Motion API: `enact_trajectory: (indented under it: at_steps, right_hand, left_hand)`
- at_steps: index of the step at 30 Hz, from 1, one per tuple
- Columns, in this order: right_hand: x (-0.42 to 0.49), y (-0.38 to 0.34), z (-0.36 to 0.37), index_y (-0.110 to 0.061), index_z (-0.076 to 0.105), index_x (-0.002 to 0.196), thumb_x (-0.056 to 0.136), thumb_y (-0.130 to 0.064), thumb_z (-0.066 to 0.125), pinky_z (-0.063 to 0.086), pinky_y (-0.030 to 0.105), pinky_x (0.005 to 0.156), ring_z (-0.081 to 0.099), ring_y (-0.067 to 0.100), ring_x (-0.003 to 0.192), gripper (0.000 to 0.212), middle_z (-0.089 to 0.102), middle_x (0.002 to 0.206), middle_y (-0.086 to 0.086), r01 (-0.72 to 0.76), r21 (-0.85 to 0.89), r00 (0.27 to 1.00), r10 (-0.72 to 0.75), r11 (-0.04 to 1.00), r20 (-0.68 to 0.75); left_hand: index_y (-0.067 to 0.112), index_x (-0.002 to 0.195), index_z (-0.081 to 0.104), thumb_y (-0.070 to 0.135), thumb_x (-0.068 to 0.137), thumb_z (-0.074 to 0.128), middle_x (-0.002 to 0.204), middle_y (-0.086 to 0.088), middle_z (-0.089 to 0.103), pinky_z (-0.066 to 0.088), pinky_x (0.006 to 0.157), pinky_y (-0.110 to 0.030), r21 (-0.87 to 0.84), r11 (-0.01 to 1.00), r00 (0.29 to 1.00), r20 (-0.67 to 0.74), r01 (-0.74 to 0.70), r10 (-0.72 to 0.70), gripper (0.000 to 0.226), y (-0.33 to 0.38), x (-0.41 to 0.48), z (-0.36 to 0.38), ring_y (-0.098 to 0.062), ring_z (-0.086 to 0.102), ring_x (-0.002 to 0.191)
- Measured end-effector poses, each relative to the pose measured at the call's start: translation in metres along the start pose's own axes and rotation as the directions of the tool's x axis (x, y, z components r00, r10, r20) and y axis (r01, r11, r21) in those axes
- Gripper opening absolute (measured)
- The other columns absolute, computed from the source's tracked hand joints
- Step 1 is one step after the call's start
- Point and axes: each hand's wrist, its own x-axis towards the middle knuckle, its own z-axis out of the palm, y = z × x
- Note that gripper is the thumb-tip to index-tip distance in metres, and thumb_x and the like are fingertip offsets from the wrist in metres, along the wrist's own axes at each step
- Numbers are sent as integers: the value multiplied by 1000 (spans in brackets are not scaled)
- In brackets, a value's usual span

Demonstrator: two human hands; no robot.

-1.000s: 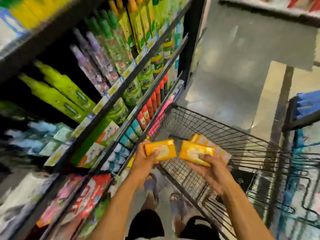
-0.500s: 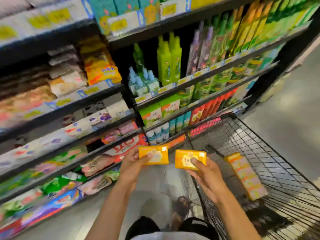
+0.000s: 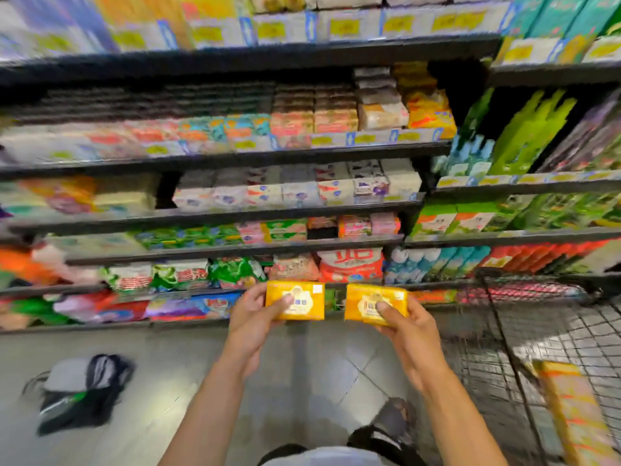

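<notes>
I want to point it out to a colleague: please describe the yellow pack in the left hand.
Face the store shelves; low before them, two hands hold twin yellow packs. The left hand grips this pack, farther from the wire cart than its twin, with a white sticker at its corner.

forearms [image 3: 208, 398]: bare | top [image 3: 322, 456]: pale grey | legwear [image 3: 376, 440]: black | shoe [image 3: 398, 415]: dark

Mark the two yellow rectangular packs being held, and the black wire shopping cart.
Left yellow rectangular pack [image 3: 309, 307]: head view, right part of its front face.
Right yellow rectangular pack [image 3: 360, 302]: head view, left part of its front face.
Black wire shopping cart [image 3: 544, 334]: head view, its mesh wall.
</notes>
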Motion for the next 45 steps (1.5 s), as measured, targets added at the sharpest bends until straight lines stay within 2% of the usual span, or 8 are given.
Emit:
enact_trajectory:
  at_steps: [3, 8, 11, 17, 21, 31, 42, 45]
  right_hand:
    - [-13, 18, 51, -10, 71, 113, 88, -7, 75, 54, 38, 80, 71, 24, 96, 25, 76, 115, 20, 20, -71, 999, -17, 997, 43]
    - [-31, 28, 133, -13, 71, 106, 92, -2, 72, 54, 43, 88, 70, 27, 99, 18, 79, 103, 11, 45, -126, 991, -28, 991, 131]
    - [-37, 30, 173, -23, 66, 96, 94, -3, 71, 56, 37, 87, 73, 17, 91, 20, 80, 90, -6, 51, -144, 984, -25, 988, 174]
    - [-29, 40, 245, -10, 69, 121, 94, -9, 72, 54, 38, 94, 74, 25, 106, 27, 78, 112, 9, 107, -213, 961, -46, 971, 274]
    - [-12, 44, 296, -11, 67, 123, 95, -8, 70, 56, 19, 70, 76, 17, 96, 28, 80, 107, 3, 98, -219, 949, -25, 971, 314]
    - [47, 46, 437, -20, 69, 120, 91, -22, 79, 54, 52, 100, 73, 27, 112, 31, 78, 115, 5, 114, -229, 916, -13, 967, 402]
    - [79, 38, 555, -15, 70, 119, 89, -11, 78, 53, 41, 98, 74, 24, 107, 31, 78, 111, 7, 171, -229, 896, -55, 958, 441]
    - [84, 42, 586, -17, 68, 121, 89, -12, 78, 54, 37, 93, 74, 23, 107, 34, 78, 111, 5, 188, -207, 899, -83, 960, 431]
  left_hand:
    - [13, 108, 67, 4, 90, 73, 93, -3, 78, 55, 60, -19, -44, 999, 997, -80, -24, 21, 21, 9, -20, -63, -8, 73, 78]
    - [8, 115, 66, 5, 89, 74, 105, -9, 79, 61, 73, -26, -121, 991, 983, -179, -49, 27, 28, 22, -42, -155, -16, 76, 92]
    - [5, 121, 65, 7, 89, 75, 111, -13, 77, 61, 78, -29, -161, 985, 975, -220, -57, 21, 34, 28, -45, -198, -25, 75, 103]
    - [7, 121, 63, 8, 89, 75, 113, -12, 77, 56, 89, -39, -206, 973, 961, -271, -105, 46, 34, 46, -41, -259, -26, 74, 104]
    - [7, 121, 63, 6, 89, 74, 111, -11, 77, 57, 92, -43, -216, 967, 951, -304, -134, 63, 35, 62, -22, -295, -27, 74, 104]
    - [7, 117, 59, -1, 85, 75, 106, -10, 76, 58, 74, -32, -153, 970, 933, -337, -187, 127, 37, 128, 63, -396, -26, 73, 100]
    - [2, 129, 56, 8, 82, 77, 109, -6, 76, 55, 81, -34, -142, 947, 913, -341, -287, 226, 52, 197, 123, -480, -35, 68, 115]
    - [16, 123, 62, 18, 77, 86, 119, -12, 73, 50, 88, -55, -76, 955, 919, -303, -288, 253, 52, 220, 143, -510, -35, 67, 117]
